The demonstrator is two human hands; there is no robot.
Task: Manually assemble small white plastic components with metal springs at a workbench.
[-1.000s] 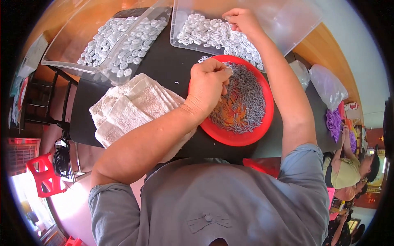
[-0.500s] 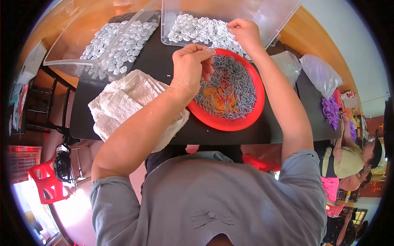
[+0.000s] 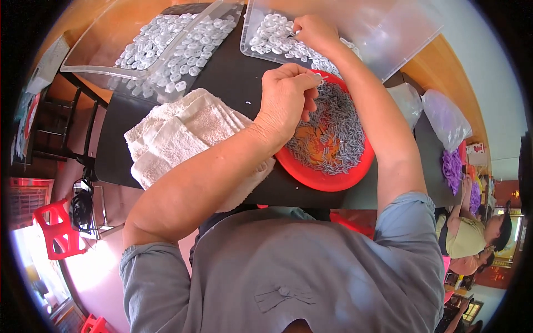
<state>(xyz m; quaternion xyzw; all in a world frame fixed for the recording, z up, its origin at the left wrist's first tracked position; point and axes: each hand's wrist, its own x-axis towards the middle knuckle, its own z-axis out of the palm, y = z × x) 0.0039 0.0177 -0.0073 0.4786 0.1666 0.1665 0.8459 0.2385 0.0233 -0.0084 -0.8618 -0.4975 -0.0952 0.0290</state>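
Observation:
Above the left rim of a red basin (image 3: 323, 181), my left hand (image 3: 287, 91) is closed, thumb and forefinger pinching a small whitish piece (image 3: 318, 79). Many small grey screw-like pins (image 3: 348, 130) lie in the basin, with its orange bottom showing through at the middle. My right hand (image 3: 316, 34) reaches past the basin into a clear plastic bin (image 3: 377, 47). Its fingers curl down at the small white oval rings (image 3: 273, 32) there; whatever is between them is too small to make out.
A folded cream towel (image 3: 172, 130) lies left of the basin on the dark table (image 3: 222, 75). Another clear bin (image 3: 105, 72) of white ovals stands far left. Plastic bags (image 3: 444, 114) and a purple bundle (image 3: 452, 169) are at the right. Beyond them sits another person (image 3: 466, 236).
The whole view has shifted, with the table things now farther right. My left hand still pinches its small piece above the basin, and my right hand stays at the white ovals.

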